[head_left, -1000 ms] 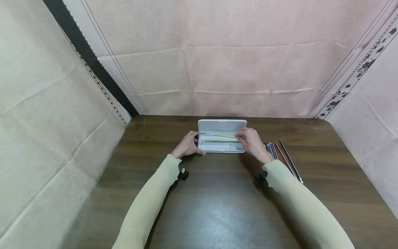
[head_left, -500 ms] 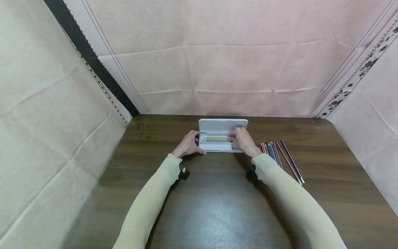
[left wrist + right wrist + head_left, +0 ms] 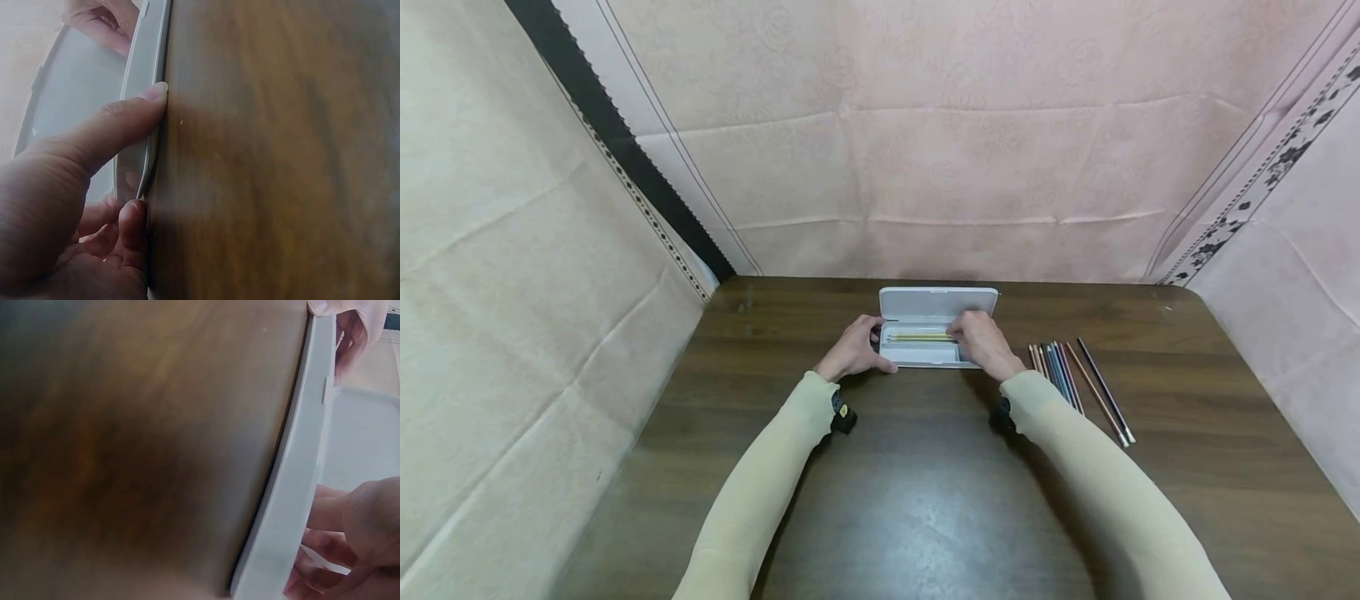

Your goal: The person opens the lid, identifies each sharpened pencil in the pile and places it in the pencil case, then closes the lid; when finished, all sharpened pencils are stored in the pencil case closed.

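A white pencil case [image 3: 917,353] lies with its lid raised near the back of the table. My left hand [image 3: 855,347] grips its left end; in the left wrist view the thumb presses the front wall [image 3: 139,75] and the fingers bend round the corner. Thin yellow and greenish pencils [image 3: 917,337] lie lengthwise inside the case. My right hand [image 3: 983,340] reaches into the right half, fingers curled at the right end of a yellow pencil. Seen from the right wrist, these fingers [image 3: 328,512] dip behind the front wall, which hides their tips.
A row of coloured pencils [image 3: 1058,367] lies on the brown table to the right of the case, partly beside the right forearm. Two longer-showing ones, brown and dark [image 3: 1105,387], slant at its right side. Pale cloth [image 3: 940,192] hangs behind the table's back edge.
My right hand has moved left and down into the case, bringing a yellow pencil in beside the others, and the pencils there now lie closer together. The left hand has stayed put.
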A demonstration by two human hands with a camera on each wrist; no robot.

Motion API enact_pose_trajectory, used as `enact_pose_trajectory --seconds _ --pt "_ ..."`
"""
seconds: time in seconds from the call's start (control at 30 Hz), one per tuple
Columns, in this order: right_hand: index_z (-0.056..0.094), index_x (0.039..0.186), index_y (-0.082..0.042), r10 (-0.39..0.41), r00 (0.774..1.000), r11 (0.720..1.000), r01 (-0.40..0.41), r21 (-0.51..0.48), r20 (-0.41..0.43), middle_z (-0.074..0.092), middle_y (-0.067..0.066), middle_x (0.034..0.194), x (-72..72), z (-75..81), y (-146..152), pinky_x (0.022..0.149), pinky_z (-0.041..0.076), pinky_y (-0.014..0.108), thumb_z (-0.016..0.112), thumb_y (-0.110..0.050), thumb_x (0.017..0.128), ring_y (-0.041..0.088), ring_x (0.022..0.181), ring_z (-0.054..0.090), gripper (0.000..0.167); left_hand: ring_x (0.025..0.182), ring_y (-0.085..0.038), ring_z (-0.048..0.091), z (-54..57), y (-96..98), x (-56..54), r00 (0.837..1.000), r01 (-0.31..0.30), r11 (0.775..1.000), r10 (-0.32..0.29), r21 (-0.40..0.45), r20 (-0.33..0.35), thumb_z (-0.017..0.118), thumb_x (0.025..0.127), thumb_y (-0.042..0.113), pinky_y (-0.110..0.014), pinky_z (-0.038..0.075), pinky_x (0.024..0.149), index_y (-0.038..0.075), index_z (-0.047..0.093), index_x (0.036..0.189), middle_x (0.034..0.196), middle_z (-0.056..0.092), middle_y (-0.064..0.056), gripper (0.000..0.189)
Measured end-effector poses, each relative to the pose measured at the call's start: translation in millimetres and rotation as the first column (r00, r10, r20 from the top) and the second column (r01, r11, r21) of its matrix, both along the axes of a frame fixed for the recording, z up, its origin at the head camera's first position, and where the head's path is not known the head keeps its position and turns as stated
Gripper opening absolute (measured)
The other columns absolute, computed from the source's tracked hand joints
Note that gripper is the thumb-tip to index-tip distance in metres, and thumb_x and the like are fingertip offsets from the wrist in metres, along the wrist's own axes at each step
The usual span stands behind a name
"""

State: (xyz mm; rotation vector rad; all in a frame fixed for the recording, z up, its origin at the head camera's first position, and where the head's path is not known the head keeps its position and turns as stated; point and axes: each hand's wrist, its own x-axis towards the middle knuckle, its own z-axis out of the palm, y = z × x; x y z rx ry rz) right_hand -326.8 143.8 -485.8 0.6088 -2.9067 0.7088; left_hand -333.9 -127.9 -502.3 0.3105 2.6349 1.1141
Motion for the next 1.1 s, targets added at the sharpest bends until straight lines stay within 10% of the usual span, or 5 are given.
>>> enact_pose_trajectory --seconds 0.53,1.1 --pt "0.083 0.111 0.004 0.041 0.999 0.999 -0.040 0.030 -0.035 0.078 0.023 0.105 7.1 6.7 4.0 0.086 0.058 0.049 0.068 0.008 0.099 0.032 0.089 0.064 0.020 0.135 -0.031 0.057 0.8 0.1 3.4 1.000 0.005 1.000 -0.005 0.000 -0.012 0.099 0.079 0.020 -0.047 0.050 0.117 0.007 0.049 0.161 0.154 0.052 -0.014 0.097" --pt "0.075 0.129 0.007 -0.141 0.990 0.985 0.138 -0.105 -0.019 0.074 0.029 0.119 59.1 49.1 49.9 0.088 0.063 0.055 0.068 -0.001 0.103 0.043 0.106 0.077 0.029 0.136 -0.031 0.057 -0.7 -0.5 2.4 1.000 0.002 1.000 -0.002 0.006 -0.014 0.100 0.078 0.022 -0.047 0.050 0.117 0.008 0.048 0.162 0.155 0.052 -0.014 0.099"
